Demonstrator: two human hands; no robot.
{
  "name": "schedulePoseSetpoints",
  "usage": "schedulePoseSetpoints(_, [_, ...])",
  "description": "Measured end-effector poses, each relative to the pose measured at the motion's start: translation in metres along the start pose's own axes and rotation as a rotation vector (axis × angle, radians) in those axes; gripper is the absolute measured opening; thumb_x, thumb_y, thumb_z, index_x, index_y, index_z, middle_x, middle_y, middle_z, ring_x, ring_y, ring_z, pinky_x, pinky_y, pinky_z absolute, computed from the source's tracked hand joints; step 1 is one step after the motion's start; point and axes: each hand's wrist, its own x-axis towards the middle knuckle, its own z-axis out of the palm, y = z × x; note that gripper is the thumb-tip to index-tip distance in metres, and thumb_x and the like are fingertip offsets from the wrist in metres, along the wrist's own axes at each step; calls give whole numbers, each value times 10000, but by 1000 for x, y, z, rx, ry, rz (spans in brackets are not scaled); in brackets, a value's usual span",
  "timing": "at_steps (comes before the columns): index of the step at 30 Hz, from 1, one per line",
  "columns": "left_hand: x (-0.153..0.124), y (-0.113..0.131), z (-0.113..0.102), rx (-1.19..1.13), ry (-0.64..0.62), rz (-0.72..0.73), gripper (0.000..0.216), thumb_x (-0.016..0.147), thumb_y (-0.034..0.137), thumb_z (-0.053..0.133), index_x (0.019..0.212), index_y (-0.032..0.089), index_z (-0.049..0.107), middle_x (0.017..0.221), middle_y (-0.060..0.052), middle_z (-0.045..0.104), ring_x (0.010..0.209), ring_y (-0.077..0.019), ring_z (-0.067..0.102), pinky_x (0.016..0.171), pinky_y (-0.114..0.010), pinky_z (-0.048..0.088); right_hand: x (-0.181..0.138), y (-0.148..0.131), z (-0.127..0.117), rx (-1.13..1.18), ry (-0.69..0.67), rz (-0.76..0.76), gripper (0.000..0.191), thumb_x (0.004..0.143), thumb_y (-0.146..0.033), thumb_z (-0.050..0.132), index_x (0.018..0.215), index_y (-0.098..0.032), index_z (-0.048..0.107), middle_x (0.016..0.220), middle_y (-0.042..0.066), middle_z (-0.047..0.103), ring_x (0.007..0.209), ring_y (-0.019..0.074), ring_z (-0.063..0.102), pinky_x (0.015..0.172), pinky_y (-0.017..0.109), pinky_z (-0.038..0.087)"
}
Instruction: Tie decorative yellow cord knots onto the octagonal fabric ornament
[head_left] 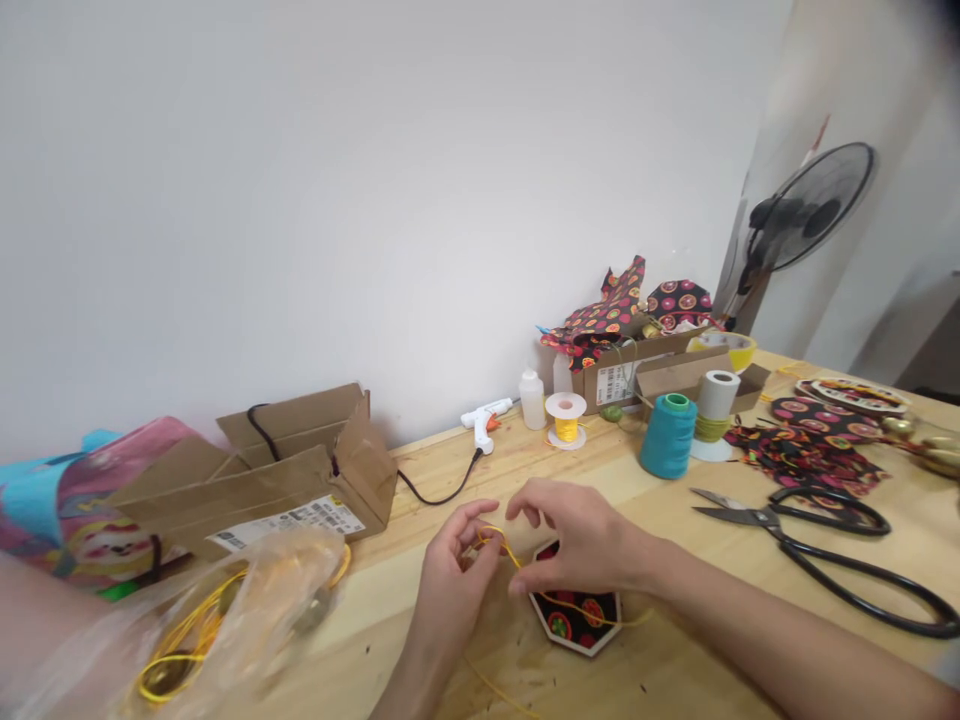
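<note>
My left hand [459,565] pinches a thin yellow cord [508,548] between thumb and fingertips, where the cord bends into a small loop. Just to its right, my right hand [581,540] has thumb and fingers spread apart, and nothing shows gripped between them. Beneath the right hand lies an octagonal piece [577,618] with a pale rim and dark fruit-patterned fabric, partly covered by the hand. The yellow cord runs across this piece, and another length trails down the wooden table [420,480] toward the front edge.
Black-handled scissors [780,520] lie half-spread at right, near a teal thread cone [669,437] and fabric scraps [814,450]. A yellow cord spool [565,420], a bottle [532,400] and a glue gun [484,424] stand behind. At left are a cardboard box [300,500] and a plastic bag [262,600].
</note>
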Motion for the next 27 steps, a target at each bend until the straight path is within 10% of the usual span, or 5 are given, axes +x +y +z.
schedulePoseSetpoints(5, [1,-1,-1,-30,-34,-11,170,665,183,544,834,165,558,619,28,562,622,-124,529,575,-198,385,-1,5,9,-127,-15,-8,135,683,-321,561,692,-193,603,635,-16,557,556,88,459,494,185,305])
schedulePoseSetpoints(17, [3,-2,2,49,-62,-76,142,593,273,621,657,147,627,606,-3,608,570,-136,521,509,-199,370,4,29,14,187,-97,133,208,705,-323,527,735,-163,656,595,4,607,510,93,485,444,175,335])
schedulePoseSetpoints(27, [3,-5,2,127,-18,-162,226,576,348,621,634,131,594,366,106,302,341,-35,200,362,-164,124,6,25,12,292,-53,130,227,721,-298,499,698,-140,660,606,12,611,541,104,492,480,193,358])
